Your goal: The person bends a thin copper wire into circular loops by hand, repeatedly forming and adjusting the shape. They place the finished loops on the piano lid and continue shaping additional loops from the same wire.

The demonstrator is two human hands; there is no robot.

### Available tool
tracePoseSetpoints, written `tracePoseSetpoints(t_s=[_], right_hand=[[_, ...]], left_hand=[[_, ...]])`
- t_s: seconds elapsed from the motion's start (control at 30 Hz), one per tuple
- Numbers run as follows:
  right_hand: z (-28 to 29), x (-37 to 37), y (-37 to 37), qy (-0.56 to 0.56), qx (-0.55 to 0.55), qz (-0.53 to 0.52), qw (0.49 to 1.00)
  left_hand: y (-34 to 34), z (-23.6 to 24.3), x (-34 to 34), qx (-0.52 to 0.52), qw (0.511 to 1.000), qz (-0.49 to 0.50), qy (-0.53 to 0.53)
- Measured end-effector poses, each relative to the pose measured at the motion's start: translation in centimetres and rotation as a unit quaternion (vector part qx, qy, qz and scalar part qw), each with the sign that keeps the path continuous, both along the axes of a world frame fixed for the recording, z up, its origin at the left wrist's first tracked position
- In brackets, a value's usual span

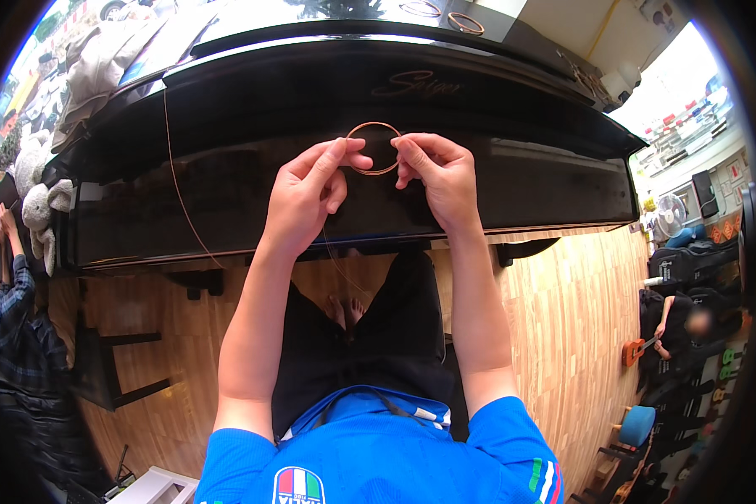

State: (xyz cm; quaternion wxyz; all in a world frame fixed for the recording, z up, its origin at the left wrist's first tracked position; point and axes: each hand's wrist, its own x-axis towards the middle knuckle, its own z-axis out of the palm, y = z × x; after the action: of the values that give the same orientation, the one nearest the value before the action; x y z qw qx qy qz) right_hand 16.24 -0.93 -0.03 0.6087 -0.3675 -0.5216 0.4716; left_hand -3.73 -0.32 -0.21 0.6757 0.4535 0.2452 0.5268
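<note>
A thin copper-coloured guitar string (374,124), wound into a small ring, is held up in front of the black piano. My left hand (306,189) pinches the ring's left side between thumb and fingers. On the opposite side, my right hand (442,172) grips it the same way. Below the left hand a loose strand (334,256) hangs toward my lap; its joining point is hidden by the fingers. Another long thin string (176,181) drapes down the piano's left part. Two more rings of string, one of them a copper-coloured coil (465,23), lie on the piano top.
The black piano (252,160) spans the space before me. Soft toys (43,210) sit at its left end, near a person in a plaid sleeve (12,307). At right, another person holds a small guitar (635,351), near a blue stool (637,426) and a fan (670,210).
</note>
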Motion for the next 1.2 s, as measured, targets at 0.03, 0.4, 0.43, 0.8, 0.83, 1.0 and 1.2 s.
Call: tracePoseSetpoints(t_s=[0.03, 0.4, 0.43, 0.8, 0.83, 1.0, 1.2], right_hand=[[-0.6, 0.2, 0.1, -0.003, 0.004, -0.014, 1.0], [-1.4, 1.2, 0.2, 0.181, 0.0, -0.03, 0.983], [-1.4, 1.2, 0.2, 0.191, 0.0, -0.025, 0.981], [-1.4, 1.6, 0.0, 0.257, 0.008, -0.003, 0.966], [-1.4, 1.5, -0.1, 0.244, 0.008, -0.001, 0.97], [-1.6, 1.4, 0.0, 0.184, 0.011, -0.008, 0.983], [-1.4, 1.2, 0.0, 0.155, 0.011, -0.001, 0.988]], left_hand=[[0.0, 0.1, 0.1, 0.002, 1.0, 0.008, 0.009], [-1.5, 1.0, -0.2, 0.01, 0.992, -0.005, 0.124], [-1.9, 1.1, -0.4, 0.011, 0.99, -0.005, 0.142], [-5.0, 5.5, -4.1, 0.157, 0.908, 0.176, 0.347], [-3.8, 4.7, -3.6, 0.187, 0.902, 0.231, 0.312], [-0.3, 1.2, -0.4, 0.019, 0.987, 0.158, 0.015], [-0.3, 0.2, 2.0, -0.074, 0.982, 0.127, -0.122]])
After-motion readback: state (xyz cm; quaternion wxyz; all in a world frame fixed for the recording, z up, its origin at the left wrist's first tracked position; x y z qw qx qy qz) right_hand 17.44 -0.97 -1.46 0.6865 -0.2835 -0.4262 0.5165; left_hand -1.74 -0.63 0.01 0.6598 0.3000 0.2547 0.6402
